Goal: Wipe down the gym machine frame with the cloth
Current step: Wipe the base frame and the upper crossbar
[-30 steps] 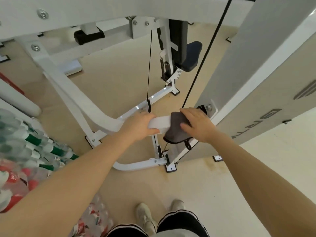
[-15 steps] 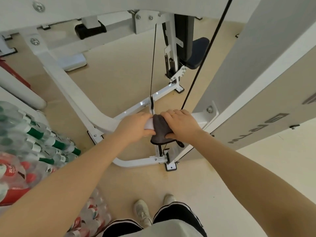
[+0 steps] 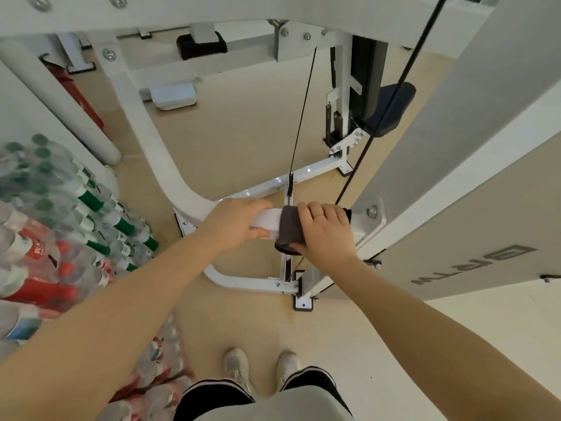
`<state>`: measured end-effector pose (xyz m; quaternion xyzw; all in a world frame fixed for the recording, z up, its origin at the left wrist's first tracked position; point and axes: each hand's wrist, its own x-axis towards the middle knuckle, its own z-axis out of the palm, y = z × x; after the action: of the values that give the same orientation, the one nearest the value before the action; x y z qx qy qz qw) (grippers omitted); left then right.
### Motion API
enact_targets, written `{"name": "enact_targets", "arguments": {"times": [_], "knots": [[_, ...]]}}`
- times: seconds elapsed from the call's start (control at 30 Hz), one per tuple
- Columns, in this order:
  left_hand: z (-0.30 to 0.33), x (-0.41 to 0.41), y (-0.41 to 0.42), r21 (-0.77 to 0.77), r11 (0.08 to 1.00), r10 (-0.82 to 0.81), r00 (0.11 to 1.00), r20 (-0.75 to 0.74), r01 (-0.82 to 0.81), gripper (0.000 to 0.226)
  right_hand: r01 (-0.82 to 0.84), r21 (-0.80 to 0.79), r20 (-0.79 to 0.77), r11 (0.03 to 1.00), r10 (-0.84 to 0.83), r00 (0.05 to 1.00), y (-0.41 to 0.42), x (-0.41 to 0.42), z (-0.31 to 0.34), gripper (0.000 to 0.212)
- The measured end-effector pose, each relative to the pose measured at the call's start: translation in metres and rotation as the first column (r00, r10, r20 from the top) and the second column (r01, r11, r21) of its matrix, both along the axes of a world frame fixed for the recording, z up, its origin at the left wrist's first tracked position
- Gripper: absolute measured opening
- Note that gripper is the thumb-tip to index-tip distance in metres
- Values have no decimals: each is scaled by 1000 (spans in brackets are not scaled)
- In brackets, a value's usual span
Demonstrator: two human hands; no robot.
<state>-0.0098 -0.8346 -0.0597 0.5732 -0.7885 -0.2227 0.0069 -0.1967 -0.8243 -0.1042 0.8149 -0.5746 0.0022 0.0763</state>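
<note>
Frame bar: a white horizontal bar (image 3: 268, 221) of the gym machine frame (image 3: 145, 138), level with the hands, running right to a bolted bracket (image 3: 368, 218) on the grey upright panel (image 3: 455, 147).
Cloth: a dark grey cloth (image 3: 290, 230) is draped over the bar, hanging off its near edge, just left of the bracket.
Right hand: the right hand (image 3: 326, 232) lies on top of the cloth, fingers curled over it and the bar, thumb at the lower edge; a ring shows on one finger.
Left hand: the left hand (image 3: 235, 224) grips the bare bar just left of the cloth, fingers wrapped over the top, thumb beneath.
Change, cloth: half a second ago the cloth nearly touched the left hand; a short stretch of white bar now shows between them. One second ago the cloth sat further right, near the bracket.
Change, left hand: grip unchanged.
Cables: two black cables (image 3: 303, 110) run down behind the bar.
Seat: a dark padded seat (image 3: 390, 113) is mounted further back.
Surroundings: wrapped packs of bottles (image 3: 54, 214) stand on the floor at left; white shoes (image 3: 236, 367) show at the bottom.
</note>
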Motion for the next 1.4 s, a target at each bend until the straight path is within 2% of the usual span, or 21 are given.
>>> {"name": "enact_targets", "arguments": {"times": [0.07, 0.13, 0.2, 0.3, 0.4, 0.5, 0.63, 0.8, 0.87, 0.93, 1.0, 1.07, 1.2, 1.3, 1.4], "knots": [[-3, 0, 3, -30, 999, 25, 999, 20, -24, 56, -34, -54, -11, 998, 33, 999, 1, -16, -2, 71], [-7, -1, 7, -87, 995, 52, 993, 103, -43, 57, -4, -85, -8, 996, 3, 1000, 4, -30, -4, 73], [-10, -3, 12, -121, 990, 92, 990, 111, -78, 57, 41, -107, -16, 993, -43, 999, 5, -32, -7, 73], [-11, -7, 16, -125, 984, 135, 990, 43, -129, 59, 63, -84, -17, 994, -65, 998, 12, -12, -7, 79], [-10, -9, 20, -122, 973, 188, 979, -78, -197, 55, -28, -24, 30, 999, 29, 999, 18, 19, -8, 90], [-11, -3, 21, -100, 986, 125, 990, -65, -132, 54, -96, 1, 110, 995, 95, 989, 17, 33, -5, 80], [-5, 12, 19, -72, 991, 109, 994, -29, -110, 55, -168, -25, 149, 985, 170, 974, 11, 5, -4, 71], [-2, 26, 6, -69, 998, -5, 998, 58, 9, 53, -61, -81, 58, 995, 66, 996, 15, -23, -9, 68], [-2, 33, -1, -51, 997, -47, 996, 75, 51, 56, 6, -70, 28, 998, -4, 1000, 18, -8, -8, 70], [-1, 42, -8, -41, 994, -99, 990, 102, 103, 59, 7, -58, 32, 998, -5, 999, 16, 19, -6, 69], [2, 54, -14, -55, 986, -149, 976, 157, 159, 62, -38, -20, 68, 999, 39, 997, 10, 48, 1, 68], [4, 67, -20, -66, 976, -187, 960, 210, 205, 65, -116, 114, 85, 987, 107, 991, -3, 72, 15, 66], [5, 96, -32, -36, 963, -244, 919, 309, 268, 65, -277, 317, 139, 907, 245, 960, -28, 83, 27, 65], [1, 119, -41, -25, 960, -256, 911, 323, 279, 67, -259, 314, 142, 913, 224, 964, -27, 53, 23, 64], [-1, 137, -49, -52, 954, -265, 912, 314, 295, 70, -208, 217, 45, 954, 203, 978, -20, 32, 16, 64]]}}
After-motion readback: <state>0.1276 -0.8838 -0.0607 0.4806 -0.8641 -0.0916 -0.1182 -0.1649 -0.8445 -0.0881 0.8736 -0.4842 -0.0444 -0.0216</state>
